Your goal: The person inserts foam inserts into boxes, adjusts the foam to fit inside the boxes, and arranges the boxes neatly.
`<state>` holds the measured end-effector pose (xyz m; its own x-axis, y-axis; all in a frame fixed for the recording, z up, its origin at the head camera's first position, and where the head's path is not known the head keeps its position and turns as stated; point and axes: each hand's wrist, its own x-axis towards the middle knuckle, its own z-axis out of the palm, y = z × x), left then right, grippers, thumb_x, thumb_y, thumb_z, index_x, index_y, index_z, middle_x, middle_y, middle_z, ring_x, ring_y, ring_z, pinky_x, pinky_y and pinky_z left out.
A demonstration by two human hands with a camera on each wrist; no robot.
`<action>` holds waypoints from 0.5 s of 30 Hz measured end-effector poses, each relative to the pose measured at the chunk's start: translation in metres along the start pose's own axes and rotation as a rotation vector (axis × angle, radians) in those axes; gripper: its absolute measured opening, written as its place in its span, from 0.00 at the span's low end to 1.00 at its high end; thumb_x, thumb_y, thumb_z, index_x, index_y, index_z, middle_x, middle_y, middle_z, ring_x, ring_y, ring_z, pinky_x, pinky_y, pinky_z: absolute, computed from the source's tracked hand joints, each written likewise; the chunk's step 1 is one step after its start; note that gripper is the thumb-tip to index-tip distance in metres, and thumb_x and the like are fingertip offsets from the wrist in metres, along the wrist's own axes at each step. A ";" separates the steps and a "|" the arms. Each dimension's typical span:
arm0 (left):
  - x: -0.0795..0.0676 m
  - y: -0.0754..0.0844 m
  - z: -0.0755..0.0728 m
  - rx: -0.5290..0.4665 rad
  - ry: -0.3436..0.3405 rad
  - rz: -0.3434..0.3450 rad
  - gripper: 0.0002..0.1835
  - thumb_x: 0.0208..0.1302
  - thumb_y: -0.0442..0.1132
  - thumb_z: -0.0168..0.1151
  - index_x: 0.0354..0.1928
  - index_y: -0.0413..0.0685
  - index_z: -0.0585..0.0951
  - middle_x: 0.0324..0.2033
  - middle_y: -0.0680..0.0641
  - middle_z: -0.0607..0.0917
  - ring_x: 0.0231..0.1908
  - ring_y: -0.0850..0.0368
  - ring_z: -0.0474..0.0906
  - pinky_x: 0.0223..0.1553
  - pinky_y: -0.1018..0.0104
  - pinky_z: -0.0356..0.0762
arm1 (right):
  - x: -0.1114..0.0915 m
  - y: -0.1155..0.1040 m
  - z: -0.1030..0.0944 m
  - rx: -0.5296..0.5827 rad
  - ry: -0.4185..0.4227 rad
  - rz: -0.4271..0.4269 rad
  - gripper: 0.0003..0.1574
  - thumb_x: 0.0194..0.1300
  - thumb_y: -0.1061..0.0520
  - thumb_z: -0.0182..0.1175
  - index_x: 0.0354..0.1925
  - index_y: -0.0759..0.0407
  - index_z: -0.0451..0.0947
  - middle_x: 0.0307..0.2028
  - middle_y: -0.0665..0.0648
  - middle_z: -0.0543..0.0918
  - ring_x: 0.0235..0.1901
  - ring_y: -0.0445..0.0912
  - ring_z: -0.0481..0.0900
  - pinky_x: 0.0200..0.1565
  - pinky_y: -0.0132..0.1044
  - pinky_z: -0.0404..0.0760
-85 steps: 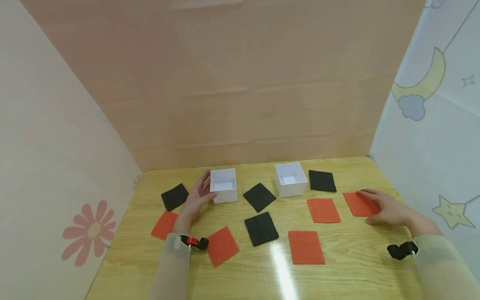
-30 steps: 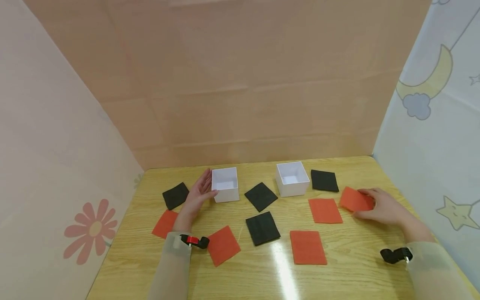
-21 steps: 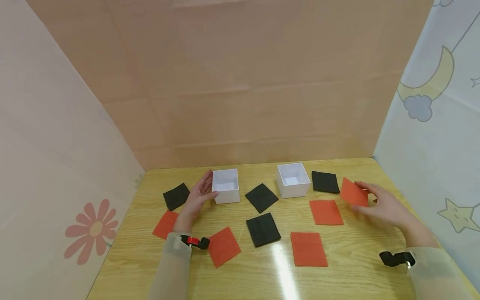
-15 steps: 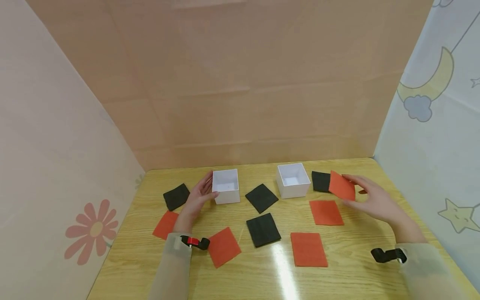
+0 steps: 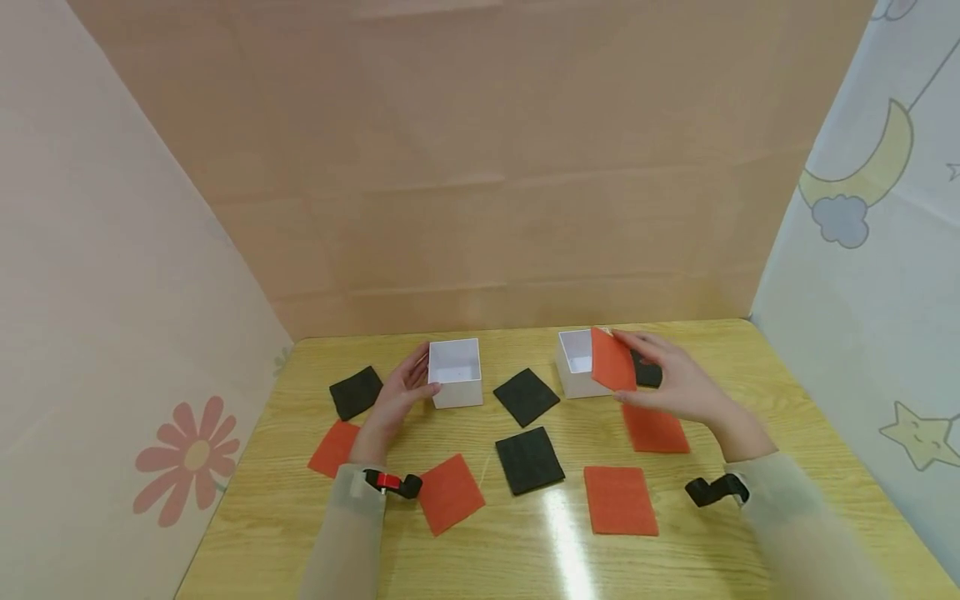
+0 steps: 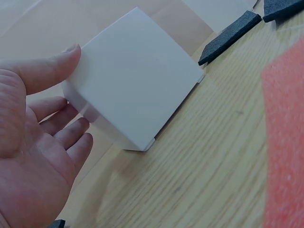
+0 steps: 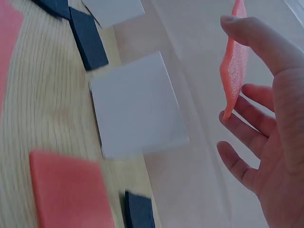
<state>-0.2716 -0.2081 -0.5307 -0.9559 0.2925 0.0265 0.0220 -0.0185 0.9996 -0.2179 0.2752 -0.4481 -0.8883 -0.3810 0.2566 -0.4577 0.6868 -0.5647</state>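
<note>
A red foam square (image 5: 611, 360) hangs raised and tilted in front of the right white box (image 5: 575, 383), hiding part of its opening. My right hand (image 5: 681, 383) pinches that square between thumb and fingers; the right wrist view shows the foam (image 7: 233, 71) edge-on and slightly bent. At the left white box (image 5: 459, 393), my left hand (image 5: 395, 398) holds the left front corner. Its thumb lies on the front face and the fingers along the left side, as the left wrist view shows on the box (image 6: 137, 78). Both boxes stand upright with open tops.
Black foam squares lie between the boxes (image 5: 527, 397), nearer the front (image 5: 529, 461) and at far left (image 5: 356, 392). Another black square (image 5: 647, 371) is partly hidden behind my right hand. Several red squares, including one red square (image 5: 621, 500), lie about the wooden table (image 5: 510, 558). Walls enclose it.
My right hand has lifted the red foam square off the table at right and carried it left to the right white box. The left hand stays at the left box.
</note>
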 end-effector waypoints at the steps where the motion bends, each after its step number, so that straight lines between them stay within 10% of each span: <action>1: 0.000 0.000 0.000 -0.004 -0.001 0.001 0.48 0.72 0.29 0.69 0.86 0.48 0.55 0.84 0.46 0.56 0.83 0.47 0.51 0.79 0.55 0.53 | 0.005 -0.003 0.003 0.004 -0.011 -0.018 0.61 0.59 0.46 0.82 0.82 0.54 0.64 0.74 0.62 0.71 0.68 0.61 0.71 0.61 0.65 0.78; 15: 0.002 -0.001 -0.002 -0.021 -0.031 0.046 0.47 0.71 0.24 0.65 0.86 0.43 0.53 0.85 0.42 0.54 0.83 0.44 0.49 0.79 0.55 0.51 | 0.067 -0.053 0.047 0.014 -0.193 -0.098 0.59 0.58 0.39 0.81 0.81 0.46 0.65 0.75 0.50 0.70 0.71 0.56 0.71 0.65 0.61 0.76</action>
<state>-0.2737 -0.2093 -0.5313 -0.9446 0.3199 0.0729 0.0591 -0.0527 0.9969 -0.2510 0.1840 -0.4383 -0.8151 -0.5577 0.1565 -0.5394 0.6324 -0.5560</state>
